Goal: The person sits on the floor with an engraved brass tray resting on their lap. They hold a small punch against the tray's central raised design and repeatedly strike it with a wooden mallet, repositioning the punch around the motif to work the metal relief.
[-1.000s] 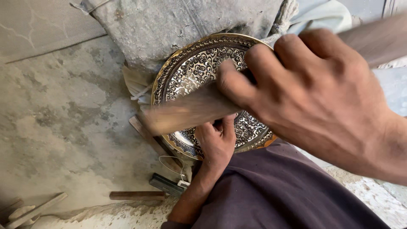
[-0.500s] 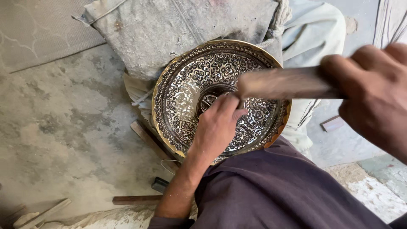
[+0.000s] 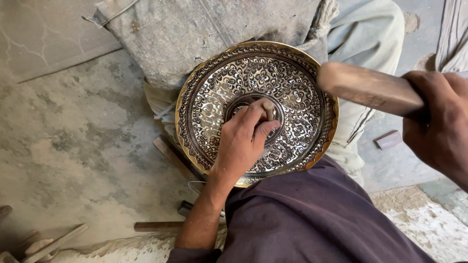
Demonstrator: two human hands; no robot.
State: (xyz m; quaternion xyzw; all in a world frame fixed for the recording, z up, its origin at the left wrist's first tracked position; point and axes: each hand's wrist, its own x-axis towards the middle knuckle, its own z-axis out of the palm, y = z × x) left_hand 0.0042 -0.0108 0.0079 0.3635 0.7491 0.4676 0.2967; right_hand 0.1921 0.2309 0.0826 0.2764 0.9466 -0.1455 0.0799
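Note:
A round brass plate (image 3: 297, 87) with fine engraved floral patterns leans against a grey cloth-covered support. My left hand (image 3: 243, 141) rests on the plate's lower middle and holds a small chisel (image 3: 268, 108) upright against the centre ring. My right hand (image 3: 438, 126) grips a wooden mallet (image 3: 365, 87), raised to the right of the plate, its head hanging over the plate's right rim. A dark purple garment (image 3: 312, 219) on my leg covers the lower part of the view.
The grey cloth bundle (image 3: 204, 34) lies behind the plate. Concrete floor (image 3: 73, 146) spreads to the left. Wooden sticks and tools (image 3: 156, 226) lie near the bottom left. A small brown block (image 3: 388, 140) sits on the floor at the right.
The mallet has swung from across the plate's front up and to the right. My left hand stays on the chisel at the plate's centre. The view has shifted left.

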